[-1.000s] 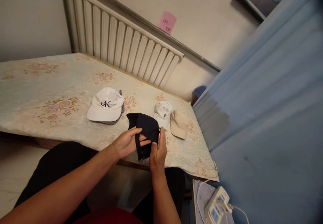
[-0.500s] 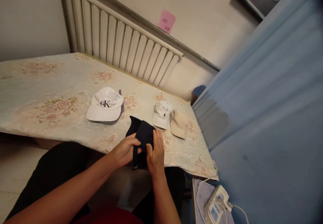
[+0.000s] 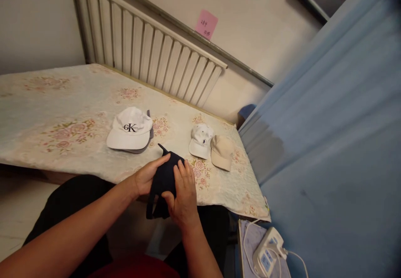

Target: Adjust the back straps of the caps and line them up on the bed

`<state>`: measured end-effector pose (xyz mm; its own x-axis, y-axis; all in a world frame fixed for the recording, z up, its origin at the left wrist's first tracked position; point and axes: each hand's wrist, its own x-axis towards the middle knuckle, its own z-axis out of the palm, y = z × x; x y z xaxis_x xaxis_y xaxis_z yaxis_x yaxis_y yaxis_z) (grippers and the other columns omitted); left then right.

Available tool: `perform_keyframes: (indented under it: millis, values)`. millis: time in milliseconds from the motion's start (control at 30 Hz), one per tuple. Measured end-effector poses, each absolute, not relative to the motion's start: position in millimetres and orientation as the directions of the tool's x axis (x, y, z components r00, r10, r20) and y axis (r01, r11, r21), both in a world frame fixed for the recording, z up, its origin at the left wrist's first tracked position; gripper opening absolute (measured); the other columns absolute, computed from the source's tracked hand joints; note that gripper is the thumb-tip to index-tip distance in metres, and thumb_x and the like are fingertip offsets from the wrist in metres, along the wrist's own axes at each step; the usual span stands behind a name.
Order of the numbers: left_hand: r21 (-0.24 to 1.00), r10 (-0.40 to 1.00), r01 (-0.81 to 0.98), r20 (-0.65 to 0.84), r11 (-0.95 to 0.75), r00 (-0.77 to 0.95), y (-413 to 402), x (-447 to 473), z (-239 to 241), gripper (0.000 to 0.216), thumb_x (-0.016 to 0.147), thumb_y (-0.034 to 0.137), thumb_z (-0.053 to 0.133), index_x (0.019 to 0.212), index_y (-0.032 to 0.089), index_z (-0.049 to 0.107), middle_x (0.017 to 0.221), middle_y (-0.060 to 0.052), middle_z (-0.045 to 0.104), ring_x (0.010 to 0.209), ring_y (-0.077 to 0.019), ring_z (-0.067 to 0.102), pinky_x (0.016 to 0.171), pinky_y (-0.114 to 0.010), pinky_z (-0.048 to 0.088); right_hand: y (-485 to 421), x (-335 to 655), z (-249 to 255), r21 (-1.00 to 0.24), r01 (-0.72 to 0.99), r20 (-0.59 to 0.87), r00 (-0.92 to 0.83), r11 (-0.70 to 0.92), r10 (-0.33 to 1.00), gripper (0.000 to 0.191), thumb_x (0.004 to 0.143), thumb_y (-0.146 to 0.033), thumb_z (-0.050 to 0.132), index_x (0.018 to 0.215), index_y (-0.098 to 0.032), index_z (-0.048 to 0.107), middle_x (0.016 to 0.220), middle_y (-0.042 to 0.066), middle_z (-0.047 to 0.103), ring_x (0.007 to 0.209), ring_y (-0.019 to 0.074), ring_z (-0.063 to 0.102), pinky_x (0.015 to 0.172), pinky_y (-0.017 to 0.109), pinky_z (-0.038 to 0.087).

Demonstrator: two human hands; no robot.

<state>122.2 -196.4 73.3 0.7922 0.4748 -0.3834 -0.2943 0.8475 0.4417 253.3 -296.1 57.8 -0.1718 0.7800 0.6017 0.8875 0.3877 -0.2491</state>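
Both hands hold a dark navy cap (image 3: 163,180), folded, over the near edge of the table. My left hand (image 3: 147,178) grips its left side with the fingers curled round the cloth. My right hand (image 3: 183,194) presses on its right side, fingers closed against it. The cap's strap end hangs below the hands. A white cap with a black "CK" logo (image 3: 129,128) lies on a grey cap further back on the table. A smaller white cap (image 3: 200,140) and a beige cap (image 3: 222,151) lie side by side to the right.
The table carries a pale floral cloth (image 3: 62,115). A white ribbed radiator (image 3: 147,52) stands behind it, with a pink note (image 3: 206,24) on the wall above. A blue curtain (image 3: 328,144) fills the right. A white power strip (image 3: 269,251) lies low right.
The dark cap has been folded smaller and drawn towards me and left, off the table's surface. My right hand has moved from beside it onto its front.
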Motion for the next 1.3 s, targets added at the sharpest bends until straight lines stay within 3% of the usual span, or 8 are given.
perform_keyframes:
  millis: [200,467,600,800,967,1100,1200,1300]
  values:
    - [0.621,0.625,-0.324,-0.356,0.714,0.694,-210,125,71,0.013,0.080,0.023,0.065,0.081,0.013,0.073,0.077,-0.008,0.075,0.069,-0.0185,0.068,0.068,-0.026,0.052,-296,247,64,-0.242,0.893,0.548,-0.197,0.380,0.813,0.070,0.092,-0.051,0.046,0.148,-0.013,0.027,0.151,0.016,0.038,0.146,0.0289,0.020,0.115,0.058,0.024]
    - [0.604,0.645,-0.386,-0.292,0.697,0.707,-220,120,61,0.013,0.079,0.016,0.063,0.086,0.012,0.072,0.086,-0.009,0.075,0.077,-0.0186,0.068,0.078,-0.028,0.052,-292,265,42,-0.425,0.881,0.527,0.053,0.208,0.848,0.053,0.097,-0.036,0.040,0.143,-0.011,0.037,0.146,0.017,0.045,0.141,0.0249,0.033,0.111,0.049,0.037]
    - [0.583,0.668,-0.433,-0.274,0.687,0.692,-223,122,61,0.012,0.076,0.009,0.061,0.081,0.013,0.071,0.079,-0.007,0.075,0.071,-0.0177,0.068,0.073,-0.027,0.053,-290,261,42,-0.355,0.904,0.568,0.005,0.239,0.823,0.056,0.095,-0.037,0.045,0.143,-0.009,0.037,0.147,0.019,0.042,0.143,0.0268,0.028,0.112,0.052,0.034]
    - [0.417,0.623,-0.478,-0.358,0.773,0.695,-213,121,69,0.023,0.088,0.028,0.055,0.088,0.011,0.070,0.079,-0.009,0.075,0.072,-0.0208,0.070,0.075,-0.032,0.056,-291,244,50,-0.220,0.908,0.578,-0.173,0.356,0.798,0.061,0.092,-0.039,0.049,0.142,-0.007,0.036,0.148,0.021,0.040,0.145,0.0282,0.023,0.114,0.057,0.028]
    - [0.401,0.537,-0.376,-0.450,0.835,0.714,-205,123,70,0.028,0.087,0.037,0.057,0.083,0.012,0.069,0.074,-0.011,0.074,0.066,-0.0234,0.070,0.067,-0.034,0.057,-295,241,50,-0.199,0.897,0.576,-0.219,0.395,0.788,0.064,0.090,-0.045,0.052,0.140,-0.007,0.038,0.145,0.021,0.044,0.145,0.0298,0.023,0.114,0.060,0.025]
    - [0.417,0.563,-0.390,-0.481,0.821,0.672,-208,125,69,0.020,0.087,0.026,0.055,0.082,0.012,0.069,0.074,-0.009,0.074,0.064,-0.0198,0.070,0.065,-0.030,0.057,-295,249,45,-0.313,0.876,0.578,-0.131,0.367,0.805,0.060,0.093,-0.040,0.049,0.143,-0.010,0.035,0.149,0.018,0.040,0.145,0.0274,0.023,0.115,0.057,0.026]
    - [0.438,0.600,-0.420,-0.466,0.795,0.650,-213,124,73,0.018,0.086,0.021,0.056,0.084,0.011,0.070,0.076,-0.009,0.075,0.065,-0.0188,0.070,0.066,-0.029,0.057,-293,260,40,-0.481,0.823,0.552,0.014,0.304,0.834,0.056,0.095,-0.036,0.045,0.145,-0.012,0.034,0.152,0.016,0.036,0.144,0.0246,0.027,0.114,0.051,0.031]
    - [0.470,0.623,-0.425,-0.442,0.774,0.646,-217,122,77,0.018,0.084,0.019,0.056,0.085,0.010,0.072,0.076,-0.010,0.075,0.066,-0.0188,0.070,0.069,-0.028,0.057,-291,271,39,-0.663,0.721,0.454,0.172,0.203,0.874,0.052,0.096,-0.035,0.040,0.144,-0.014,0.038,0.149,0.014,0.042,0.139,0.0223,0.038,0.113,0.046,0.035]
